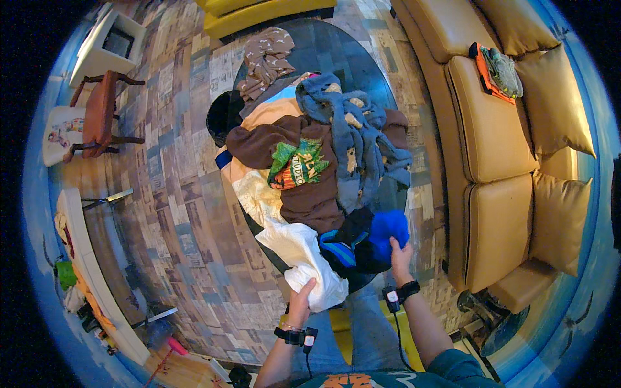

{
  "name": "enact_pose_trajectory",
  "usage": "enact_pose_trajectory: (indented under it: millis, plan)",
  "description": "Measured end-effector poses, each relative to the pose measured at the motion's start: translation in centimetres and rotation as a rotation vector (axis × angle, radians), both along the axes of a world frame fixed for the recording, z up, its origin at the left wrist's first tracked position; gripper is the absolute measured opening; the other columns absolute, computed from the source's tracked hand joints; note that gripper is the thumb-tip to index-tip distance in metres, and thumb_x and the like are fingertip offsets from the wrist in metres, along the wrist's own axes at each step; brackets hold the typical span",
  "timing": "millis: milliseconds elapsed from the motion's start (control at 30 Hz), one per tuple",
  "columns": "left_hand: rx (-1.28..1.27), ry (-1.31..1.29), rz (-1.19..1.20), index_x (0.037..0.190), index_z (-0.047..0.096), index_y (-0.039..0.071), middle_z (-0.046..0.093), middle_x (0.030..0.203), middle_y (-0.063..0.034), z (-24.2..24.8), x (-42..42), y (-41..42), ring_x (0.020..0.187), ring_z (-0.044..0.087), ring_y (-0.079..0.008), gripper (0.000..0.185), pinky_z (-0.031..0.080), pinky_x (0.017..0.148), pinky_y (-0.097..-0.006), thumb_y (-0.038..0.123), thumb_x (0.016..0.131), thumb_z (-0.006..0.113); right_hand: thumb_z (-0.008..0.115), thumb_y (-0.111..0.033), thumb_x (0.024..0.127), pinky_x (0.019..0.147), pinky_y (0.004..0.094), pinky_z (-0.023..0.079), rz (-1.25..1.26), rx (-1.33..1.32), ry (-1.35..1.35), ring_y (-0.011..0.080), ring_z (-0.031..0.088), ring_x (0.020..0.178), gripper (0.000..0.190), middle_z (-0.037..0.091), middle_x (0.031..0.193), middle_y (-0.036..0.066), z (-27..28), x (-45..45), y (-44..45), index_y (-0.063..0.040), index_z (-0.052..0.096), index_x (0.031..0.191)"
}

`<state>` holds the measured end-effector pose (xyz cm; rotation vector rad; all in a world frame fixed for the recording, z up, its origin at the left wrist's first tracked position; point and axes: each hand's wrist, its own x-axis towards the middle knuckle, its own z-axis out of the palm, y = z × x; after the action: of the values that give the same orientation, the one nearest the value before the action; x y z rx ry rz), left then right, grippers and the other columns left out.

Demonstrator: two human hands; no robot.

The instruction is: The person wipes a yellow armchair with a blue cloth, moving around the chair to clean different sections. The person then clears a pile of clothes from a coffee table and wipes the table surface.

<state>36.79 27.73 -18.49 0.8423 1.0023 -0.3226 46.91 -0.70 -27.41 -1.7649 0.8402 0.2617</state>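
My left hand (302, 299) grips the near end of a white cloth (303, 245), thumb on top, at the near edge of the dark oval table (347, 46). A black garment with bright blue parts (388, 228) lies right of it, and my right hand (401, 256) holds its blue edge. Beyond both hands spreads a brown garment (310, 203) with a green and orange print that bears writing. A grey-blue garment with tan patches (359, 145) lies crumpled to its right. Peach and cream fabric (252, 189) shows from under the brown one.
A patterned brown cloth (266, 60) lies at the table's far end. On the tan sofa (490, 131) to the right sit folded clothes (499, 72) and cushions (560, 102). Left stand a wooden chair (99, 114) and a cluttered white-topped table (89, 252). A yellow seat (262, 14) is beyond.
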Motion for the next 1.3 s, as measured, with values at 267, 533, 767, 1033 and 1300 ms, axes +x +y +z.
enact_pose_trajectory:
  millis: [267, 533, 767, 1033, 1300]
  plan:
    - [0.219, 0.035, -0.016, 0.146, 0.044, 0.001, 0.057, 0.140, -0.0121, -3.2, 0.7, 0.9, 0.124, 0.059, -0.0266, 0.064, 0.049, 0.104, -0.0399, 0.025, 0.094, 0.072, 0.065, -0.029, 0.099, 0.091, 0.0358, 0.051, -0.152, 0.045, 0.266, 0.0224, 0.063, 0.103, 0.044, 0.066, 0.119, 0.010, -3.6, -3.3, -4.9, 0.001, 0.059, 0.131]
    - [-0.296, 0.326, -0.183, 0.153, 0.040, 0.011, 0.049, 0.151, -0.0102, -8.5, 0.5, -0.6, 0.134, 0.050, -0.0335, 0.079, 0.040, 0.109, -0.0612, 0.054, 0.093, 0.069, 0.063, -0.044, 0.100, 0.082, 0.0378, 0.054, 0.293, 0.225, 0.425, 0.0245, 0.060, 0.108, 0.072, 0.058, 0.134, 0.014, -7.5, -4.5, 1.9, 0.004, 0.039, 0.148]
    - [-0.193, 0.320, -0.087, 0.141, 0.050, 0.004, 0.064, 0.130, -0.0087, -10.5, 0.8, -0.3, 0.120, 0.061, -0.0283, 0.068, 0.052, 0.097, -0.0520, 0.036, 0.088, 0.079, 0.061, -0.040, 0.102, 0.085, 0.0314, 0.050, 0.613, 0.403, 0.395, 0.0184, 0.060, 0.104, 0.058, 0.063, 0.129, 0.007, -3.5, -2.3, 7.6, 0.001, 0.051, 0.142]
    - [0.143, 0.140, -0.067, 0.140, 0.049, -0.004, 0.058, 0.137, -0.0093, -6.8, 3.2, -0.8, 0.122, 0.057, -0.0230, 0.073, 0.043, 0.106, -0.0331, 0.014, 0.078, 0.082, 0.061, -0.028, 0.101, 0.093, 0.0353, 0.049, 0.471, 0.104, 0.234, 0.0184, 0.061, 0.103, 0.036, 0.068, 0.115, 0.005, -2.1, 2.7, 2.3, -0.002, 0.063, 0.126]
    - [0.006, 0.258, 0.044, 0.137, 0.052, -0.002, 0.064, 0.125, -0.0091, -7.1, 1.0, -0.1, 0.111, 0.064, -0.0236, 0.063, 0.052, 0.098, -0.0389, 0.018, 0.083, 0.078, 0.060, -0.022, 0.103, 0.099, 0.0362, 0.047, 0.095, 0.008, -0.168, 0.0230, 0.063, 0.111, 0.037, 0.068, 0.126, 0.011, -0.1, 11.8, 1.7, 0.003, 0.059, 0.131]
